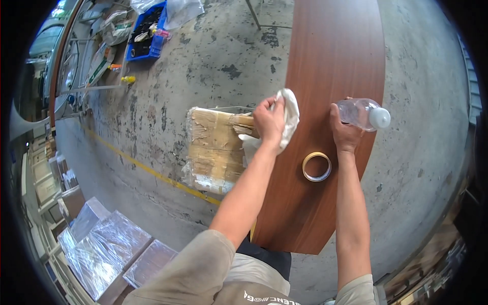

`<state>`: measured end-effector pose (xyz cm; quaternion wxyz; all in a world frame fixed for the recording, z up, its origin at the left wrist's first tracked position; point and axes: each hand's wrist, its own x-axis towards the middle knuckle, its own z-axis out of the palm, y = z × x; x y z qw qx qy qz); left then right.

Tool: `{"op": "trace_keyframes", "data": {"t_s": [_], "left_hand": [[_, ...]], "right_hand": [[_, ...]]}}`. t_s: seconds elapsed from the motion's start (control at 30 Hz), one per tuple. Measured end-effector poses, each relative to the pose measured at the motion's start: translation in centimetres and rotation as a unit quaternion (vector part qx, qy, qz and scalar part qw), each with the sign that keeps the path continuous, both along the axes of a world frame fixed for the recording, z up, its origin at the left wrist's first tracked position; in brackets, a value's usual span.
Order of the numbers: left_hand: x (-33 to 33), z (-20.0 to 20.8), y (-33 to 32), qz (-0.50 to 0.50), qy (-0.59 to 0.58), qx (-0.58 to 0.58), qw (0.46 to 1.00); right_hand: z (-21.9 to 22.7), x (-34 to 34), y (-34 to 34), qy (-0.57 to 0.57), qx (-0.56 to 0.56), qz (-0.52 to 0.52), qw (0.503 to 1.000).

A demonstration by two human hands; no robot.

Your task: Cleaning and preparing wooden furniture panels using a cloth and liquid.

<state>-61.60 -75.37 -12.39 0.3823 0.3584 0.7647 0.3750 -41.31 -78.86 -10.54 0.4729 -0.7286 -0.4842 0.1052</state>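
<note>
A long reddish-brown wooden board [335, 56] stretches away from me, its near end just in front of my body. Over its left edge, my left hand [269, 119] is closed on a white cloth [291, 114], part of which hangs down below the wrist. My right hand [347, 133] grips a clear plastic bottle [356, 113] with a white cap [379, 118], tilted so that the cap points right, past the board's right edge. Between my forearms a roll of tape [316, 166] lies flat on the board. The bottle hides most of my right fingers.
Left of the board stands a worn, cardboard-covered block [216, 147] with torn patches. Plastic-wrapped boxes [114, 244] are stacked at the lower left. A blue crate [147, 33] of dark items sits at the far left, near a metal frame [94, 89]. A yellow line [152, 173] crosses the concrete floor.
</note>
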Motion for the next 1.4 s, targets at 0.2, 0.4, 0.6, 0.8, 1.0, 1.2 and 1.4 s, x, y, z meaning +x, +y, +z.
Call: {"op": "trace_keyframes", "data": {"t_s": [0.2, 0.4, 0.6, 0.8, 1.0, 1.2, 1.4], "left_hand": [[1.0, -0.5, 10.0, 0.018, -0.02, 0.088, 0.996], [0.2, -0.8, 2.0, 0.006, -0.063, 0.022, 0.998], [1.3, 0.4, 10.9, -0.004, 0.018, 0.072, 0.997], [1.2, -0.7, 4.5, -0.015, -0.022, 0.034, 0.999], [1.3, -0.1, 11.3, -0.011, -0.004, 0.069, 0.998], [1.4, -0.7, 11.8, -0.014, -0.04, 0.055, 0.998], [2.5, 0.6, 11.5, -0.011, -0.079, 0.0, 0.997]], "right_hand": [[0.7, -1.7, 0.8, 0.054, 0.006, 0.004, 0.999], [-0.2, -0.5, 0.2, -0.005, 0.005, -0.013, 1.0], [0.0, -1.4, 0.9, 0.042, 0.024, 0.009, 0.999], [-0.5, 0.0, 0.0, -0.005, -0.007, 0.008, 1.0], [0.5, -1.2, 0.8, -0.048, -0.01, 0.016, 0.999], [-0.2, -0.9, 0.6, -0.058, 0.012, 0.016, 0.998], [-0.2, 0.0, 0.1, -0.093, -0.008, 0.005, 0.996]]}}
